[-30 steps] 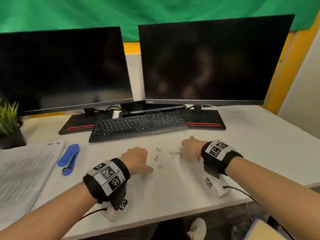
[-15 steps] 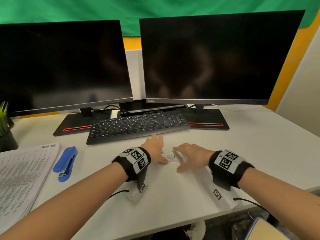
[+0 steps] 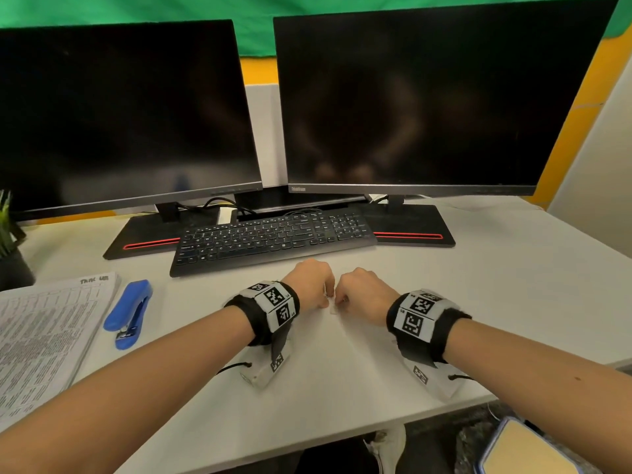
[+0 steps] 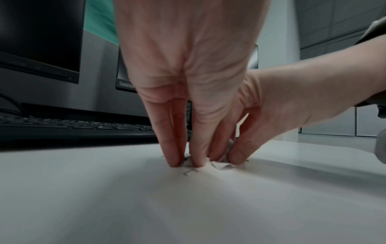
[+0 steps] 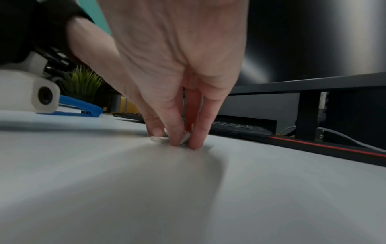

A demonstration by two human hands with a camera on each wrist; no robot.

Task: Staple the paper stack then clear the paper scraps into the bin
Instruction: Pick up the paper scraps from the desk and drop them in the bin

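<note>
Small white paper scraps [image 3: 330, 302] lie bunched in the middle of the white desk [image 3: 342, 388]. My left hand [image 3: 313, 285] and right hand [image 3: 359, 293] meet over them, knuckles up and fingers pointing down. In the left wrist view the left hand [image 4: 194, 163] has its fingertips on the scraps [image 4: 220, 165], pinching them against the thumb. In the right wrist view the right hand [image 5: 175, 140] pinches a scrap [image 5: 186, 137] between thumb and fingers. The printed paper stack [image 3: 44, 330] lies at the far left, with the blue stapler [image 3: 130, 313] beside it.
A black keyboard [image 3: 273, 239] sits just beyond the hands, with two dark monitors [image 3: 410, 104] behind it. A potted plant [image 3: 10, 248] stands at the left edge. A blue-rimmed container [image 3: 526, 453] sits below the desk's front right edge.
Both hands have slid inward across the desk until they meet. The scattered scraps are now bunched between the fingertips, and the fingers have closed onto them.
</note>
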